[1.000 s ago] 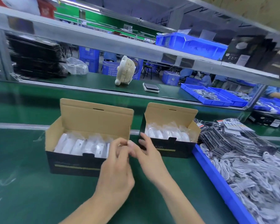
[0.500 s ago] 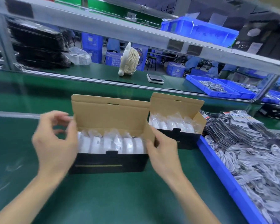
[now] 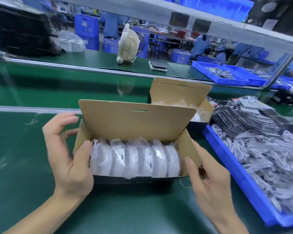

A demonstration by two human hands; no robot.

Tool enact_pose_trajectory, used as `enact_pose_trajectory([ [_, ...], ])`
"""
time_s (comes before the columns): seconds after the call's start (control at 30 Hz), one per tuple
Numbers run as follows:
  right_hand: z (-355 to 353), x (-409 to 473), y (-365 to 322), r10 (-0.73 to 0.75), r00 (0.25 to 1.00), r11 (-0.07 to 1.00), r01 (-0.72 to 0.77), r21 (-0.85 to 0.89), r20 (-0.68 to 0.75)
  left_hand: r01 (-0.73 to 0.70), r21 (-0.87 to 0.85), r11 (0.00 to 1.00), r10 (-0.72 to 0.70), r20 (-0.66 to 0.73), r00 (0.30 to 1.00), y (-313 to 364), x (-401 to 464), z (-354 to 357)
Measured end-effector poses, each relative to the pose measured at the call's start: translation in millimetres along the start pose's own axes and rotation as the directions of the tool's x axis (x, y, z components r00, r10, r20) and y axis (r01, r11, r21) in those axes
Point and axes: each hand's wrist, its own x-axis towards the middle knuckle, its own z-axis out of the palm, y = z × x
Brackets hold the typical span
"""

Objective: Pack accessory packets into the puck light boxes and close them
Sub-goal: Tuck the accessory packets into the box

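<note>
1. We look down at a green work mat (image 3: 32,166) with both of our bare hands around an open cardboard box (image 3: 135,125) at the centre of the view.
2. The near box is black outside and brown inside, its lid flap standing upright at 12 o'clock from our hands.
3. Inside it, a row of white puck lights (image 3: 135,159) in clear plastic wrap stand on edge, side by side, filling the box from left to right.
4. Our left hand (image 3: 66,156) sits at 9 o'clock of the box: the thumb presses on the left side flap, while the fingers are spread loosely behind that end, gripping nothing that we can make out.
5. Our right hand (image 3: 208,181) sits at 3 o'clock of the box: the thumb lies against the right side flap and the fingers curve round its outer face.
6. A second open box (image 3: 179,92) stands just behind, at 1 o'clock, also holding wrapped white lights.
7. At 3 o'clock, a blue tray (image 3: 243,188) holds bagged white cables and dark accessory packets (image 3: 243,119) piled at its far end.
8. At 12 o'clock, far off, a small cream fan (image 3: 128,44) stands on a bench.
</note>
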Motion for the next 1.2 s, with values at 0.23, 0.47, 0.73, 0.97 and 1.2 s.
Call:
enact_pose_trajectory([
  [0.23,0.5,-22.2,1.8,0.097,0.984,0.992,-0.084,0.09,-0.148,0.181,-0.275,0.944,-0.144,0.15,0.978,-0.6,-17.5,4.0],
  [0.47,6.3,0.4,-21.5,-0.308,0.901,0.939,0.237,-0.249,-0.305,0.207,-0.156,0.966,-0.181,0.165,0.97,-3.6,-7.7,4.8],
  [0.73,44.9,64.3,-47.8,0.073,0.817,0.932,0.15,-0.331,0.573,0.33,-0.149,0.932,-0.297,0.205,0.933,-9.2,-5.0,4.3],
  [0.97,52.8,79.3,-35.9,0.18,0.637,0.952,0.08,-0.296,0.749,0.349,-0.147,0.926,-0.311,0.229,0.922,-8.4,-5.9,4.5],
  [1.2,47.5,89.2,-44.0,0.178,0.596,0.938,0.139,-0.319,0.783,0.326,-0.146,0.934,-0.296,0.196,0.935,-9.4,-6.8,5.1],
])
